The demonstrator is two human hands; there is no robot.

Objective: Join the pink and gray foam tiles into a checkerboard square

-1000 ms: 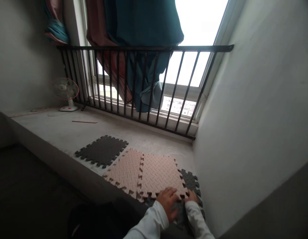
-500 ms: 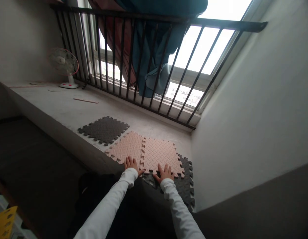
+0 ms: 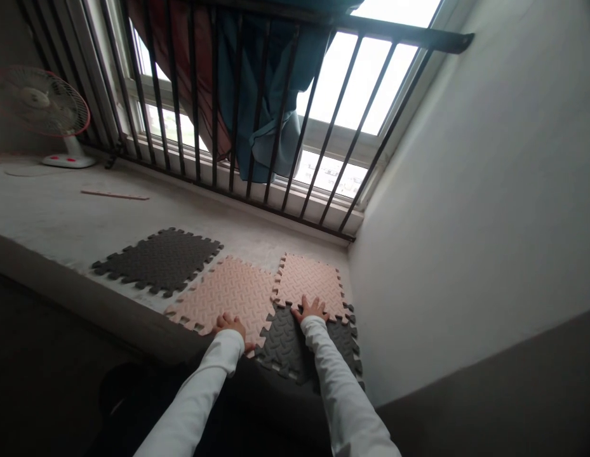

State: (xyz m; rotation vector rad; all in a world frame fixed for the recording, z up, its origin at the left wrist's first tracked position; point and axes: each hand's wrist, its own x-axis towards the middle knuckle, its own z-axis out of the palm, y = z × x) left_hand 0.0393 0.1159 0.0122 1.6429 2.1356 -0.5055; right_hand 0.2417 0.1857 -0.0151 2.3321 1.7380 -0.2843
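Note:
Two pink foam mat tiles with jigsaw edges lie on the ledge. My left hand rests near the front edge of the left pink tile, fingers laid on it. On the right pink tile, my right hand presses at the near edge with its fingers spread. That tile overlaps the back part of a dark grey foam tile in the right corner. Farther left, another dark grey foam tile lies flat, apart from my hands.
The concrete ledge ends at a white wall on the right. Black railing runs along the window with a teal and red curtain behind it. A fan and a thin pink strip are at the left.
My right hand has pushed the right pink tile back toward the railing, uncovering more of the dark tile. My left hand has shifted left on its tile. The view has turned and moved closer.

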